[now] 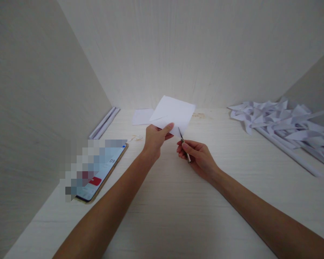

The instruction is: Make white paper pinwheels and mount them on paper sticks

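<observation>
My left hand [156, 140] pinches a square sheet of white paper [175, 108] near its lower edge, thumb on top and fingers beneath. A slit runs inward from the sheet's left corner. In my right hand [198, 154] is a slim pair of scissors [181, 135], dark and metallic. Its pointed blade end lies over the paper's lower right part, to the right of my left thumb. My fingers hide most of the handles. Behind the held sheet, another white paper [142, 117] lies flat on the table.
Folded paper pinwheels [275, 117] are piled at the right, with rolled white paper sticks [288, 153] under them. More paper rolls [105, 122] lie by the left wall. A phone [105, 176], partly blurred out, rests left of my left forearm. Walls enclose the white table [162, 216] on three sides.
</observation>
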Tool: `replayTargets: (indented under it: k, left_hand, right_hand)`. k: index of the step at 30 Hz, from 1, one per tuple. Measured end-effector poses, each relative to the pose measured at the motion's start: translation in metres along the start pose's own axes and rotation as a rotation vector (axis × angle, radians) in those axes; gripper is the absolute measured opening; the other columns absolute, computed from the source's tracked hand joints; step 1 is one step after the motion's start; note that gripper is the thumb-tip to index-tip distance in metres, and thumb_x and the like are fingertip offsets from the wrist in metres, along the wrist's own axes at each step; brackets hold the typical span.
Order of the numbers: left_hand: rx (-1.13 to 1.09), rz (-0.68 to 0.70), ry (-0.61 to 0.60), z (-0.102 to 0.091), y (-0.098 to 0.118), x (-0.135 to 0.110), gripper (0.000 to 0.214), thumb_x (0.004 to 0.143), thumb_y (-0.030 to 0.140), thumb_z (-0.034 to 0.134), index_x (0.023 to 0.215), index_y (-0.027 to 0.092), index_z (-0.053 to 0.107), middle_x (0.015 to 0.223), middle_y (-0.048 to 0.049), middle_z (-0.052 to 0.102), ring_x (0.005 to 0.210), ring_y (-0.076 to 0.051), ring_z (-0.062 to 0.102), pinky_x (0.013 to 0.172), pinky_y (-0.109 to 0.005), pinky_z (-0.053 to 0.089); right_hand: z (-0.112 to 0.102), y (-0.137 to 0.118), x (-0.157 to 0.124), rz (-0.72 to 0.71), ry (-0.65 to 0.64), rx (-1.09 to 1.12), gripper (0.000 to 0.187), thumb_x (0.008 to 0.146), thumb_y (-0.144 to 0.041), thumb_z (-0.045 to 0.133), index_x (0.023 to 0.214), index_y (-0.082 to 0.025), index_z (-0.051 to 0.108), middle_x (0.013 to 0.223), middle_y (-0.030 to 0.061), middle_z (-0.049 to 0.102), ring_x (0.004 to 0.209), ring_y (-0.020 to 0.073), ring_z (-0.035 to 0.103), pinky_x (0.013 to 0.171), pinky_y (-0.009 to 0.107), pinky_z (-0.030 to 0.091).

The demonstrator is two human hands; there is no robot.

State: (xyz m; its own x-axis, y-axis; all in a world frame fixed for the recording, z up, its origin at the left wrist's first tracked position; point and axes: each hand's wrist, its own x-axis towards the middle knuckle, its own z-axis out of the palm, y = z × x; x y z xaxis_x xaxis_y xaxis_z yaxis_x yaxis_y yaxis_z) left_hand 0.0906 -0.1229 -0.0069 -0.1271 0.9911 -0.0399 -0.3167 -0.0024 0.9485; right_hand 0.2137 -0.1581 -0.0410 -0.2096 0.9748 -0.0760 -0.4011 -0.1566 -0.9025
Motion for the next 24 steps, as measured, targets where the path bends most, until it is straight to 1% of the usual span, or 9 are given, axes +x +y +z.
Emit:
replayTargets:
  k: [4, 11, 16, 19, 24]
  left_hand:
    - [0.027, -0.009, -0.001, 0.0000, -0.0012, -0.0007, 0.021, 0.054, 0.024, 0.070, 0.071, 0.012, 0.063, 0.071, -0.0029, 0.066, 0.061, -0.010, 0.058, 0.061, -0.025, 0.050]
    - [0.000, -0.013, -0.007, -0.0001, -0.0015, -0.0002, 0.020, 0.053, 0.022, 0.070, 0.069, 0.013, 0.063, 0.071, -0.0027, 0.066, 0.063, -0.010, 0.058, 0.060, -0.024, 0.050]
    - [-0.011, -0.009, -0.011, -0.0005, -0.0016, 0.0001, 0.022, 0.052, 0.022, 0.071, 0.070, 0.013, 0.063, 0.073, -0.0035, 0.066, 0.063, -0.011, 0.058, 0.062, -0.026, 0.050]
    - [0.007, -0.007, -0.014, -0.0008, -0.0008, -0.0004, 0.023, 0.051, 0.023, 0.072, 0.069, 0.013, 0.063, 0.072, -0.0038, 0.065, 0.062, -0.011, 0.058, 0.060, -0.026, 0.050]
    - [0.076, 0.017, 0.026, -0.0005, 0.0004, -0.0012, 0.023, 0.051, 0.026, 0.072, 0.066, 0.012, 0.063, 0.065, -0.0024, 0.063, 0.056, -0.009, 0.055, 0.055, -0.024, 0.049]
  right_hand:
    - [0.0005, -0.0008, -0.0004, 0.008, 0.008, -0.003, 0.019, 0.059, -0.032, 0.072, 0.067, -0.016, 0.065, 0.061, 0.0006, 0.060, 0.052, 0.0078, 0.049, 0.052, 0.024, 0.038]
    - [0.0003, 0.0000, -0.0003, 0.004, 0.011, 0.002, 0.019, 0.059, -0.031, 0.071, 0.067, -0.015, 0.065, 0.060, 0.0006, 0.060, 0.052, 0.0076, 0.050, 0.051, 0.023, 0.037]
    - [0.0001, -0.0002, -0.0003, 0.001, 0.011, -0.010, 0.017, 0.061, -0.030, 0.070, 0.067, -0.015, 0.065, 0.059, 0.0004, 0.060, 0.051, 0.0076, 0.049, 0.052, 0.024, 0.037]
    - [0.0000, -0.0002, -0.0003, -0.007, 0.011, -0.015, 0.018, 0.060, -0.031, 0.071, 0.067, -0.015, 0.065, 0.059, 0.0002, 0.060, 0.051, 0.0078, 0.049, 0.052, 0.024, 0.037]
    - [-0.0002, 0.0007, 0.0003, 0.004, 0.017, -0.006, 0.017, 0.059, -0.030, 0.071, 0.067, -0.016, 0.066, 0.059, 0.0003, 0.060, 0.051, 0.0080, 0.049, 0.052, 0.024, 0.037]
